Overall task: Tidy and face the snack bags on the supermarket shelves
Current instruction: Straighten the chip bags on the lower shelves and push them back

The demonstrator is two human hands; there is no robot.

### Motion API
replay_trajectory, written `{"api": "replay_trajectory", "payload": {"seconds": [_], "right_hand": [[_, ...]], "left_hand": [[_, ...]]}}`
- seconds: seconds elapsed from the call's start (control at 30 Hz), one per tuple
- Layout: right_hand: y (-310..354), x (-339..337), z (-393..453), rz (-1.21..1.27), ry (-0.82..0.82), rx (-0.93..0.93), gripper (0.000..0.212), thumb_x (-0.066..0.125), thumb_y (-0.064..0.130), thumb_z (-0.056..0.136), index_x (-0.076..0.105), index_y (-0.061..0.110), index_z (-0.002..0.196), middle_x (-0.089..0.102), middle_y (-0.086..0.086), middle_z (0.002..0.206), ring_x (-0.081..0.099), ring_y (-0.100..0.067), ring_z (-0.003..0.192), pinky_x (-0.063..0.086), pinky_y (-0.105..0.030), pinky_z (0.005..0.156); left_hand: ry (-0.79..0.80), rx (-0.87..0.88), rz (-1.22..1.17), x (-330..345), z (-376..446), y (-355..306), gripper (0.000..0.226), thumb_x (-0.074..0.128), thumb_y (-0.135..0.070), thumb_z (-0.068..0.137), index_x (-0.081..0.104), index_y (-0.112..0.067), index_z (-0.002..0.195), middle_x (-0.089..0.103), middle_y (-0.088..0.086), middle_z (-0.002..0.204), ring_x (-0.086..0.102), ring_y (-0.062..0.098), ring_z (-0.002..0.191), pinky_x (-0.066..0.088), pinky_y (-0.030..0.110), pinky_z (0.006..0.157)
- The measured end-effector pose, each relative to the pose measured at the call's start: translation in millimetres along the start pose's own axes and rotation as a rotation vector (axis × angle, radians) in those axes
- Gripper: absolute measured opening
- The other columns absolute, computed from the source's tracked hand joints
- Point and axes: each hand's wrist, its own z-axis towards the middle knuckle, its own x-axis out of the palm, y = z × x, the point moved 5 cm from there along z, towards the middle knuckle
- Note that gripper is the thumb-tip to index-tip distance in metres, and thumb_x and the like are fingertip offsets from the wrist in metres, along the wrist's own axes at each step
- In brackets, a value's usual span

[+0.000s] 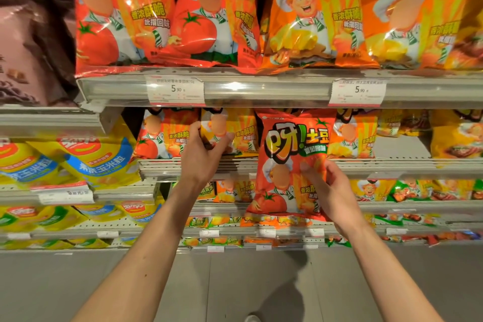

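Red tomato-flavour bag upright in my right hand, orange bag on the second shelf gripped by my left hand

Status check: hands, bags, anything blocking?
Left hand grips orange shelf bag. Right hand holds red tomato bag off the shelf. Nothing blocking.

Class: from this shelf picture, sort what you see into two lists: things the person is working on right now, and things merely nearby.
In the job:
- red tomato bag, held off the shelf by the right hand
- orange bag on the second shelf, gripped by the left hand

Merely nearby:
- yellow corn snack bags
- price tags
- top-shelf bags
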Motion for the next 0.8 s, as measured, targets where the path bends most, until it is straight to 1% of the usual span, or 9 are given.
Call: {"api": "replay_trajectory", "payload": {"seconds": [0.1,0.17,0.23,0.37,0.47,0.57,0.63,0.7,0.8], "right_hand": [[-1.8,-1.3,1.8,-0.027,-0.005,0.013,0.047,0.063,0.077,0.077,0.068,0.04,0.106,0.074,0.026,0.103,0.068,0.003,0.098,0.052,-0.036,0.095],[-1.5,-1.3,3.9,-0.016,-0.013,0.016,0.044,0.064,0.073,0.078,0.068,0.038,0.104,0.073,0.031,0.1,0.066,0.01,0.095,0.048,-0.024,0.088],[0.0,1.2,5.6,0.073,-0.014,0.022,0.038,0.067,0.06,0.081,0.069,0.029,0.103,0.076,0.025,0.097,0.067,0.007,0.094,0.046,-0.017,0.084],[4.5,8.8,7.7,0.182,0.008,0.014,0.022,0.069,0.037,0.09,0.069,0.015,0.092,0.075,0.008,0.089,0.066,-0.004,0.089,0.044,-0.021,0.09],[9.6,16.6,12.2,0.272,0.015,0.051,0.015,0.068,0.023,0.097,0.065,0.013,0.086,0.073,0.01,0.084,0.066,-0.001,0.087,0.044,-0.017,0.085],[24.8,25.0,20.3,0.189,0.013,-0.061,0.02,0.067,0.021,0.099,0.068,0.027,0.079,0.072,0.021,0.076,0.066,0.007,0.078,0.045,-0.005,0.073],[42.9,36.9,23.1,0.099,0.032,-0.186,0.021,0.065,0.022,0.1,0.069,0.032,0.081,0.069,0.021,0.075,0.063,0.003,0.075,0.046,-0.011,0.074],[54.7,51.0,28.5,0.055,0.016,-0.271,0.013,0.064,0.027,0.101,0.07,0.02,0.093,0.071,0.011,0.083,0.064,-0.007,0.079,0.05,-0.022,0.075],[66.3,74.6,44.9,-0.003,-0.074,-0.333,0.018,0.064,0.038,0.1,0.066,0.023,0.09,0.062,0.015,0.077,0.057,0.003,0.069,0.044,-0.013,0.066]], "left_hand": [[-0.031,0.015,-0.04,-2.3,0.1,-6.7,0.051,0.075,-0.062,0.084,0.047,-0.024,0.101,0.069,-0.014,0.074,0.077,0.019,0.08,0.058,0.055,0.072],[-0.052,0.029,-0.032,-4.8,1.6,-9.8,0.055,0.074,-0.066,0.083,0.047,-0.022,0.103,0.073,-0.012,0.077,0.077,0.016,0.08,0.058,0.054,0.073],[-0.066,0.057,-0.031,-9.4,-0.4,-8.6,0.056,0.075,-0.065,0.083,0.049,-0.023,0.11,0.078,-0.008,0.084,0.078,0.012,0.079,0.059,0.051,0.076],[-0.125,0.013,-0.048,-31.8,-9.8,5.2,0.072,0.078,-0.069,0.077,0.051,-0.03,0.13,0.076,-0.011,0.102,0.077,0.014,0.09,0.059,0.051,0.088],[-0.164,0.0,-0.021,-60.7,-16.1,15.8,0.08,0.077,-0.077,0.072,0.051,-0.032,0.134,0.073,-0.008,0.114,0.071,0.016,0.106,0.057,0.044,0.096],[-0.205,0.002,0.016,-93.7,-28.0,24.9,0.081,0.075,-0.082,0.068,0.05,-0.038,0.131,0.071,-0.013,0.112,0.069,0.003,0.101,0.057,0.027,0.089],[-0.225,-0.019,0.041,-110.8,-36.1,30.1,0.081,0.074,-0.084,0.067,0.049,-0.04,0.13,0.07,-0.017,0.111,0.067,-0.001,0.1,0.055,0.03,0.092],[-0.232,-0.031,0.038,-121.9,-42.5,33.5,0.082,0.074,-0.082,0.068,0.05,-0.037,0.133,0.07,-0.016,0.112,0.066,-0.001,0.101,0.054,0.033,0.096],[-0.249,-0.034,0.014,-132.6,-50.3,33.8,0.082,0.076,-0.078,0.07,0.052,-0.034,0.134,0.071,-0.013,0.114,0.068,0.005,0.104,0.056,0.04,0.099]]}}
